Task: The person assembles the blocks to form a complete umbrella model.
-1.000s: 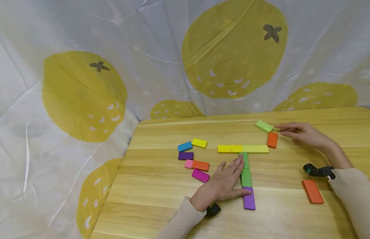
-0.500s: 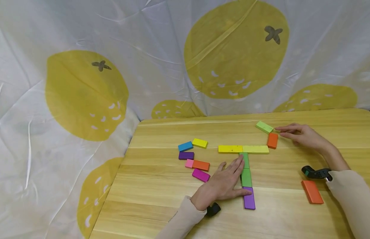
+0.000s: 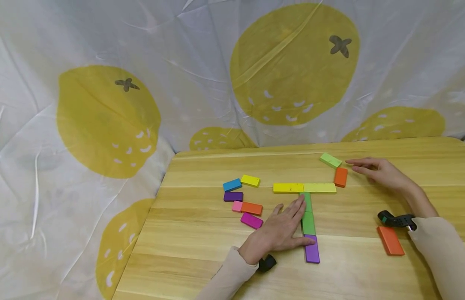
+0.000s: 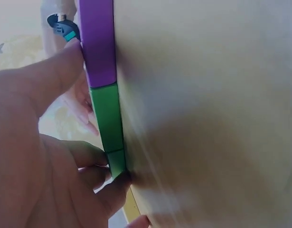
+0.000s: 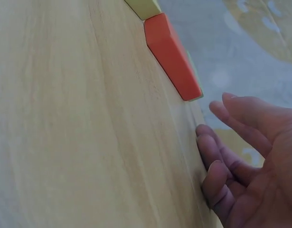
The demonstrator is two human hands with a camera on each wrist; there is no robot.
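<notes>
On the table, yellow blocks (image 3: 288, 188) and pale yellow blocks (image 3: 319, 188) lie end to end above a column of green blocks (image 3: 308, 223) and a purple block (image 3: 312, 253), in a T shape. My left hand (image 3: 279, 231) rests with extended fingers along the column; its thumb touches the purple block (image 4: 98, 42). My right hand (image 3: 386, 174) hovers or rests at the far right, holding nothing, its fingers loosely bent. Just left of its fingertips are a tilted light green block (image 3: 331, 160) and an orange block (image 3: 341, 177). The orange block (image 5: 172, 57) stands apart from the right fingers.
Left of the T lie loose blocks: blue (image 3: 232, 185), small yellow (image 3: 250, 180), dark purple (image 3: 233, 196), pink (image 3: 237, 206), orange (image 3: 252, 208) and magenta (image 3: 251, 221). A red-orange block (image 3: 391, 241) lies near the right sleeve. A lemon-patterned curtain (image 3: 172, 96) hangs behind the wooden table (image 3: 187, 250).
The view shifts slightly. My right hand stays beside the light green block with a hardly visible movement; the left hand and the blocks keep their places.
</notes>
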